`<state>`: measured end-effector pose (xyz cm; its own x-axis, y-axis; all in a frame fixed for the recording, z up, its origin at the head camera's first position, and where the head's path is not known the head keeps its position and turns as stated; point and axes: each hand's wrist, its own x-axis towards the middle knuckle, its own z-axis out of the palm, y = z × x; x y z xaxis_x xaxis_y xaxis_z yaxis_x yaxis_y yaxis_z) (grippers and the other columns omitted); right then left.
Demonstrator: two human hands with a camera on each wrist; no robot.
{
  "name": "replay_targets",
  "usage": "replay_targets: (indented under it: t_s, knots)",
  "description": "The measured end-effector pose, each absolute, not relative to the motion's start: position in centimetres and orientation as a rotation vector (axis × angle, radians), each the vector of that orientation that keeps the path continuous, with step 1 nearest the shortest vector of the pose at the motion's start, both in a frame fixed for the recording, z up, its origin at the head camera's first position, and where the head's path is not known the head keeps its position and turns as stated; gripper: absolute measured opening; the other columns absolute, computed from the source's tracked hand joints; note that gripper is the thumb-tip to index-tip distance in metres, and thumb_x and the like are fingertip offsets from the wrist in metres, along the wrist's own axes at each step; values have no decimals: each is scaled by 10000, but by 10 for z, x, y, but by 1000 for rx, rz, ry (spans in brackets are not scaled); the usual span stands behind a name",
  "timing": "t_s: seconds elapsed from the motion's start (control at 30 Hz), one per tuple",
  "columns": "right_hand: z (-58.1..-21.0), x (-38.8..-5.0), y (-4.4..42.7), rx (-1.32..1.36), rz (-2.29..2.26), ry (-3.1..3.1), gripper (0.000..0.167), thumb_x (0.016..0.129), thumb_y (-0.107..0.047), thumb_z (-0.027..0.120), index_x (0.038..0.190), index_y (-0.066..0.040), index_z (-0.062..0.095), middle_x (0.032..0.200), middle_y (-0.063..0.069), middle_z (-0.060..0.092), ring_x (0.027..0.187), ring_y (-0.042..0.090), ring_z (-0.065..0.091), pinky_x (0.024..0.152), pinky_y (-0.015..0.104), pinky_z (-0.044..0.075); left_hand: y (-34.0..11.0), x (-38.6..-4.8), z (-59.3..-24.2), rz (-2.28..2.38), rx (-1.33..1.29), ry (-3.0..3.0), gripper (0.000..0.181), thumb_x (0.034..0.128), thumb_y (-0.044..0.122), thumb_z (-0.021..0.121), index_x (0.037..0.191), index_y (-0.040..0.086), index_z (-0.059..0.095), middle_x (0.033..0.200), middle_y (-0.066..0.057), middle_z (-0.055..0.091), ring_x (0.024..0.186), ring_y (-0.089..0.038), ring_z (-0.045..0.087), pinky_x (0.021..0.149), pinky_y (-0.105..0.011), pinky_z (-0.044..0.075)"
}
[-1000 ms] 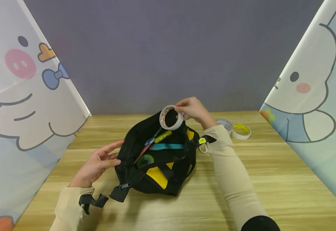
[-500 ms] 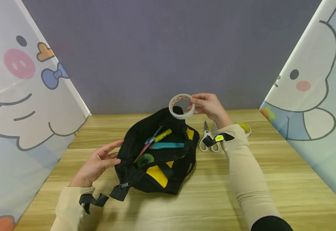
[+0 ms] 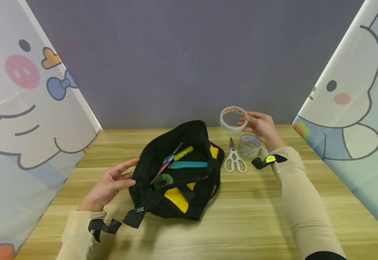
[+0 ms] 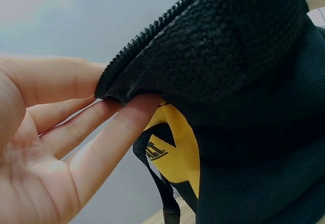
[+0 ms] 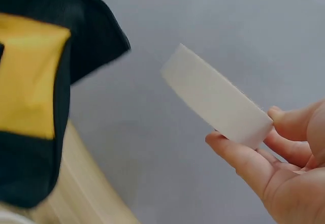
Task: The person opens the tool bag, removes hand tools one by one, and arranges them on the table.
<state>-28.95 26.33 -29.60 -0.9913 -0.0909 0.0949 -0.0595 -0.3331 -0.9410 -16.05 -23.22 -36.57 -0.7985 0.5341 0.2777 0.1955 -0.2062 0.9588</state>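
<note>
A white tape roll (image 3: 231, 128) is pinched between the thumb and fingers of my right hand (image 3: 262, 127), raised above the table's far right part. In the right wrist view the tape roll (image 5: 218, 99) appears edge-on. My left hand (image 3: 107, 186) pinches the left edge of an open black and yellow bag (image 3: 192, 133); in the left wrist view the thumb and fingers lie on either side of its zippered edge (image 4: 167, 51). Inside the bag lie a teal tool (image 3: 189, 165), a yellow tube (image 3: 183, 153), a green disc-like item (image 3: 163, 180) and a pink stick-like item (image 3: 160, 172).
White-handled scissors (image 3: 234, 160) lie right of the bag. Beside them stands a wide clear tape roll (image 3: 250, 146), and another roll behind it is mostly hidden by the right wrist. A grey wall (image 3: 189, 65) rises behind the wooden table (image 3: 234, 224).
My right hand has carried the white tape roll from over the bag to the right, past its edge. The scissors and clear tape roll have come into sight. My left hand stays put.
</note>
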Motion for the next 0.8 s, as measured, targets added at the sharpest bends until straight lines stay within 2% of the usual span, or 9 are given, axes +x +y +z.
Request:
replay_targets:
  t_s: [0.3,0.57,0.73,0.8]
  knots:
    - [-317,-293,307,-124,-2676,1662,101,1014,46,470,1105,25,509,810,109,701,714,210,733,635,312,590,-233,-160,-366,2098,869,1807,667,927,-200,513,1503,133,467,1507,66,420,1028,-99,622,798,-200,538]
    - [-337,-292,349,5,-2754,1578,173,1013,42,467,1175,16,412,805,87,678,710,215,718,639,311,591,-234,-162,-366,2086,880,1817,666,929,-200,509,1508,126,458,1512,54,412,1051,-108,623,806,-205,539]
    - [-350,-291,375,88,-2818,1547,118,1006,96,417,1056,-2,459,815,91,625,696,241,687,618,333,592,-234,-164,-363,2078,878,1827,665,926,-197,518,1505,124,461,1507,54,418,1067,-115,627,813,-209,539]
    - [-356,-291,385,99,-2836,1508,162,1005,118,377,1002,-5,481,810,105,591,681,253,671,607,343,592,-234,-164,-363,2075,878,1831,667,923,-200,519,1505,123,462,1500,63,426,1069,-114,628,811,-208,539]
